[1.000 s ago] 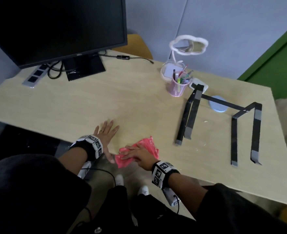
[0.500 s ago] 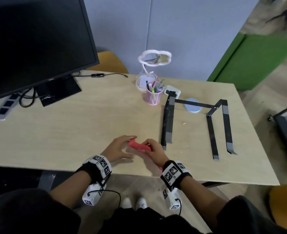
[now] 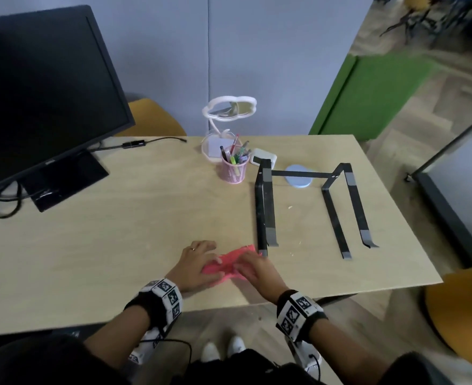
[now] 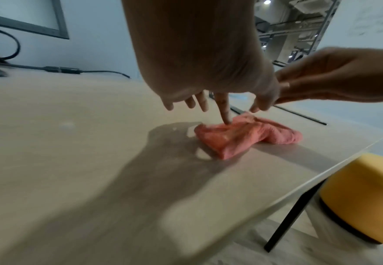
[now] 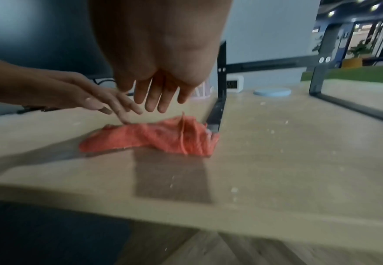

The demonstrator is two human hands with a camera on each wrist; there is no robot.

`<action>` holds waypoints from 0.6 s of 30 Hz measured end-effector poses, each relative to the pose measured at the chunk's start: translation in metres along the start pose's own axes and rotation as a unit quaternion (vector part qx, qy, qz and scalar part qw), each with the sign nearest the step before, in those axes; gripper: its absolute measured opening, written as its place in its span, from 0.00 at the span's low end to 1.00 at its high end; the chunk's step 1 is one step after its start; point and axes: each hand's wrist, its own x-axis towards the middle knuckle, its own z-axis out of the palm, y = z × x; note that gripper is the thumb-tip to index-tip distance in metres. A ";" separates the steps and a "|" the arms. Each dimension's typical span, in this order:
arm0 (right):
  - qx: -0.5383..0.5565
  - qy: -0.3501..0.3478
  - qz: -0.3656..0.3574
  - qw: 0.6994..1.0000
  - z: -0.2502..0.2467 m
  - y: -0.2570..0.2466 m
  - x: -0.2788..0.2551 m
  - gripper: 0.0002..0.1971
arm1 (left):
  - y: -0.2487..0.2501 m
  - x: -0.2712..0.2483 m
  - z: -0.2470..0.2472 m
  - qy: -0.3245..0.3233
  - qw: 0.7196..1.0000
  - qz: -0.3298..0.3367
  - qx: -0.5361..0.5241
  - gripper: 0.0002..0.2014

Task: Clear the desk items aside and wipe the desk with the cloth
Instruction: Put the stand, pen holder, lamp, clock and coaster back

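Holding pens, the pink mesh cup (image 3: 234, 171) stands near the desk's (image 3: 118, 232) far edge; by the near edge, the left hand (image 3: 194, 266) fingertip-presses the cloth (image 3: 229, 263), the right hand (image 3: 258, 270) slack-fingered above it.

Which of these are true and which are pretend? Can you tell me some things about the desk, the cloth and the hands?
1. The cloth is pink and lies crumpled on the desk. True.
2. The right hand squeezes the cloth in a fist. False: its fingers are straight above the cloth.
3. A finger of the left hand touches the cloth. True.
4. The pen cup is tipped over. False: it stands upright with pens in it.
5. The black stand sits left of the screen. False: it is to the right.
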 end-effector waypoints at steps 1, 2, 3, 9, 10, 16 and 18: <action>-0.011 0.028 0.002 1.000 -0.010 -0.006 -0.001 0.18 | 0.007 0.008 -0.003 0.020 1.000 0.009 -0.011 0.31; -0.025 0.055 0.003 0.998 -0.021 -0.012 -0.002 0.22 | 0.016 0.017 -0.005 0.047 0.998 0.018 -0.030 0.31; -0.032 0.086 0.002 0.996 -0.034 -0.016 -0.002 0.23 | 0.026 0.027 -0.007 0.071 0.995 0.023 -0.059 0.29; -0.021 0.358 0.056 0.932 -0.133 0.017 0.004 0.09 | 0.092 0.093 -0.014 0.090 0.963 -0.024 -0.252 0.18; -0.041 0.385 0.091 0.917 -0.150 0.031 0.006 0.06 | 0.101 0.102 -0.015 0.088 0.958 -0.040 -0.272 0.21; -0.148 0.320 0.329 0.876 -0.203 0.106 0.014 0.33 | 0.128 0.146 -0.005 0.119 0.950 -0.103 -0.269 0.40; -0.150 0.287 0.360 0.875 -0.209 0.117 0.014 0.36 | 0.140 0.156 -0.008 0.142 0.949 -0.128 -0.250 0.41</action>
